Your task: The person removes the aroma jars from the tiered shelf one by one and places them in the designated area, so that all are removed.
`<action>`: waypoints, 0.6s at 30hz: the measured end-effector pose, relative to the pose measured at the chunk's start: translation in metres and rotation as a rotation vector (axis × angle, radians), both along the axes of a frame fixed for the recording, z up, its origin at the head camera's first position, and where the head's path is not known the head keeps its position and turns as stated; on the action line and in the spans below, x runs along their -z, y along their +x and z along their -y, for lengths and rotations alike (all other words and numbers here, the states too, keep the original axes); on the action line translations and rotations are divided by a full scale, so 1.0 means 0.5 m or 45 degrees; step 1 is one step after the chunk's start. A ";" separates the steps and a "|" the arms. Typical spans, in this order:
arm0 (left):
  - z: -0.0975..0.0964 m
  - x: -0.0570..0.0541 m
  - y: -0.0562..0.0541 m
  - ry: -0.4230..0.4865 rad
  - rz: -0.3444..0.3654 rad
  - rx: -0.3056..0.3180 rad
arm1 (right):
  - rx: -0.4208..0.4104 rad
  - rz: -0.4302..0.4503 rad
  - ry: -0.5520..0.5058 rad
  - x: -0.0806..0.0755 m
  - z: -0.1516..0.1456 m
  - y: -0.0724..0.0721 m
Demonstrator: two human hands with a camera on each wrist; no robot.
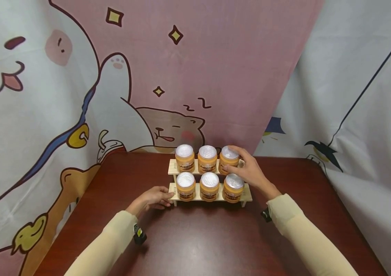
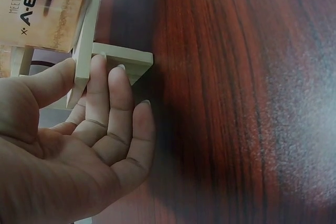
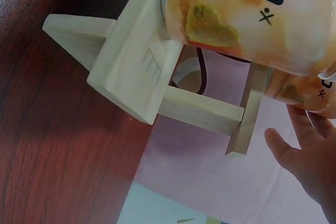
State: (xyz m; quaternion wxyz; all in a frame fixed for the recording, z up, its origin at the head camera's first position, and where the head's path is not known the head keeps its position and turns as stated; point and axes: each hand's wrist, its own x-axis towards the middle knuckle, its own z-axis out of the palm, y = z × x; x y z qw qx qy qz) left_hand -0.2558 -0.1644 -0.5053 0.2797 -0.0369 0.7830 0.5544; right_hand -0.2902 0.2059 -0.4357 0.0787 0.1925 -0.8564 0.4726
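A two-tier light wooden rack (image 1: 199, 198) carries orange jars with clear ridged lids, three on each tier. At the rack's lower left end, my left hand (image 1: 154, 197) pinches the board, thumb above it and fingers below, as the left wrist view shows. My right hand (image 1: 250, 170) reaches over to the back right jar (image 1: 225, 164), fingers beside its lid. In the right wrist view the thumb (image 3: 283, 148) stands a little apart from that jar, and the fingertips are partly hidden behind it. The front right jar (image 1: 232, 189) sits just below this hand.
The rack stands near the far edge of a dark red-brown wooden table (image 1: 188, 241). Right behind it hangs a pink and white cartoon cloth (image 1: 230, 76), which continues along both sides. More jars, such as the front left one (image 1: 186, 188), stand close together on the tiers.
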 end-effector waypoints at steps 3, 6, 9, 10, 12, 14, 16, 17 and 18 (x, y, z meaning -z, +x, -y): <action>0.001 -0.001 0.000 -0.004 -0.005 0.000 | -0.004 0.007 -0.022 -0.002 0.002 0.000; 0.001 -0.001 0.000 -0.005 -0.004 -0.001 | 0.002 0.023 -0.044 -0.004 0.001 0.001; 0.000 -0.001 0.000 -0.007 -0.001 -0.002 | 0.021 0.037 -0.062 -0.007 -0.003 0.000; 0.000 -0.001 0.000 -0.008 -0.001 0.000 | 0.032 0.041 -0.067 -0.009 -0.005 0.000; 0.000 -0.001 0.000 -0.011 -0.001 0.003 | 0.047 0.044 -0.076 -0.012 -0.010 -0.001; 0.000 -0.002 0.000 -0.013 -0.002 0.005 | 0.063 0.034 -0.079 -0.016 -0.015 -0.002; -0.001 -0.004 0.001 -0.015 -0.005 0.007 | 0.072 0.009 -0.086 -0.021 -0.022 -0.004; -0.001 -0.005 0.001 -0.017 -0.007 0.008 | 0.074 -0.004 -0.092 -0.024 -0.025 -0.004; -0.001 -0.005 0.002 -0.019 -0.009 0.008 | 0.078 -0.017 -0.098 -0.026 -0.028 -0.004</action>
